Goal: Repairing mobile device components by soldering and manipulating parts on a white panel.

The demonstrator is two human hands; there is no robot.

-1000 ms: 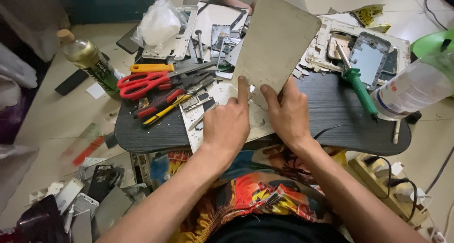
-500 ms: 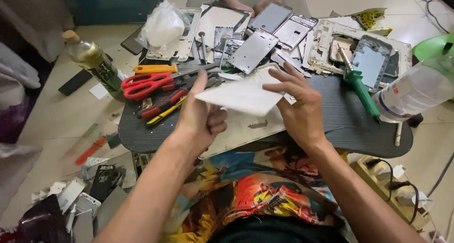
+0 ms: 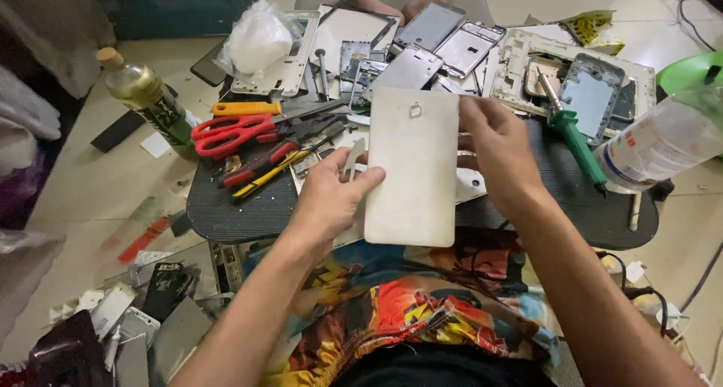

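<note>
Both hands hold a white back cover [image 3: 413, 169] upright-ish over the front edge of the dark desk [image 3: 226, 214], flat face toward the camera, a small cutout near its top. Left hand [image 3: 331, 195] has a closed grip on the cover's left edge, abt mid-height, thumb on the front face, fingers behind; a thin pale pry tool [image 3: 352, 159] sticks up between those fingers, just beside the cover's edge. Right hand [image 3: 501, 150] grips the upper right edge, fingers curled round it w/ the thumb probably at the back, view's poor there. So the cover sits between the two grips, left one lower, right one higher.

On the desk to the left: red scissors [image 3: 230, 131], an orange-handled tool above them, red and yellow pliers [image 3: 263, 165] below. Right side: green screwdriver [image 3: 576, 142] lying slantwise, clear plastic bottle [image 3: 655, 146] on its side at the edge. Behind the cover, a pile of phone frames and panels [image 3: 422, 48]. A green glass bottle [image 3: 147, 101] w/ cork stands on the floor left of the desk.
</note>
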